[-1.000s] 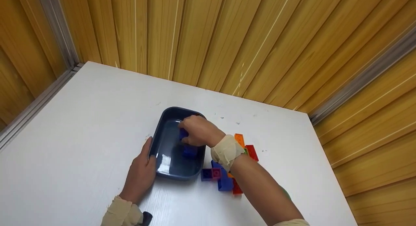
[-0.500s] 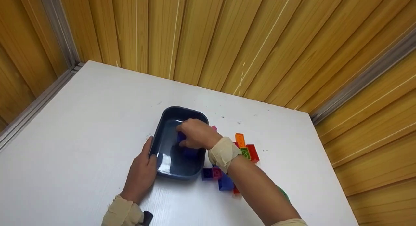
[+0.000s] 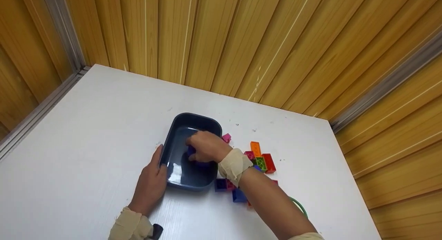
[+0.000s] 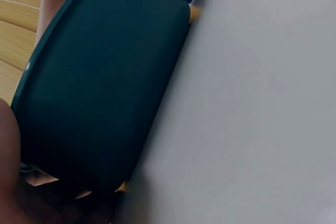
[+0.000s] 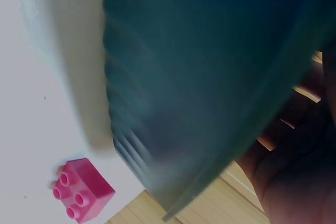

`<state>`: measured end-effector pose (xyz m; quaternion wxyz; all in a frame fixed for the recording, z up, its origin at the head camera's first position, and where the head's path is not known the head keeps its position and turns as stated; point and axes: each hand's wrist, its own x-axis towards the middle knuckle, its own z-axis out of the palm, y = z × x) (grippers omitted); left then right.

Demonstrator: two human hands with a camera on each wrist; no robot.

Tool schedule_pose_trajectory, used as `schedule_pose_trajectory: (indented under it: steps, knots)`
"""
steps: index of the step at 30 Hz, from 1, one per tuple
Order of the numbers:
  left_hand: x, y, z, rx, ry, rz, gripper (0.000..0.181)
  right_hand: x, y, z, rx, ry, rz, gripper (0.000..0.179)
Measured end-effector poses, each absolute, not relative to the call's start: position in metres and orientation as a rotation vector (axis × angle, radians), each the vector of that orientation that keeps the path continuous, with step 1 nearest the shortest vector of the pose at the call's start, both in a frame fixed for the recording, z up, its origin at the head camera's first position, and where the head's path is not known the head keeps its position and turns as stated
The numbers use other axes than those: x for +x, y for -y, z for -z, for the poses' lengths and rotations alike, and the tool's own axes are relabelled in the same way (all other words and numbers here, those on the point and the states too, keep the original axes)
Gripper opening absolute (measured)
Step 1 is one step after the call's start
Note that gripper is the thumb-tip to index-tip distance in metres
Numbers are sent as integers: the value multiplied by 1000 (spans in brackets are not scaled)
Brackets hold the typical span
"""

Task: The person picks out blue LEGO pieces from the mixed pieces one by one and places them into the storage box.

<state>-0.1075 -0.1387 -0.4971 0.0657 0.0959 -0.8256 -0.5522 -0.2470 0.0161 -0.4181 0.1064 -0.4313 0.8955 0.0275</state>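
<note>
In the head view a dark blue rectangular tray (image 3: 178, 136) with raised walls stands on the white table. My left hand (image 3: 150, 179) rests against its left wall, fingers stretched along the outside and thumb at the rim. Inside the tray, my right hand (image 3: 209, 146) pinches a dark blue toy building brick (image 3: 191, 151), mostly covered by the fingers. More dark blue (image 3: 204, 164) shows just below that hand, low in the tray. The left wrist view is filled by the tray's outer wall (image 4: 100, 77); in the right wrist view the wall (image 5: 184, 77) hides the held brick.
A pink brick (image 5: 86, 190) lies just beyond the tray's right wall. Right of the tray, orange (image 3: 255, 149), red (image 3: 268, 163), green (image 3: 261, 164) and blue bricks (image 3: 239, 195) lie in a loose pile, partly under the right forearm. A green curved rim (image 3: 299, 205) shows beside that arm.
My right hand has shifted slightly toward me inside the tray with the blue brick. The pink brick behind it has come into sight. The left hand and tray stay put.
</note>
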Motion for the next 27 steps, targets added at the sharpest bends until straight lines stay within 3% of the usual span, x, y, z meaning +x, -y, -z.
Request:
schedule_pose_trajectory:
  steps: [13, 27]
  knots:
    - [-107, 140, 498, 267, 2486, 1669, 60, -245, -17, 429, -1332, -2657, -132, 19]
    - [-107, 140, 497, 269, 2493, 1658, 61, -243, -16, 434, -1318, -2675, -158, 21]
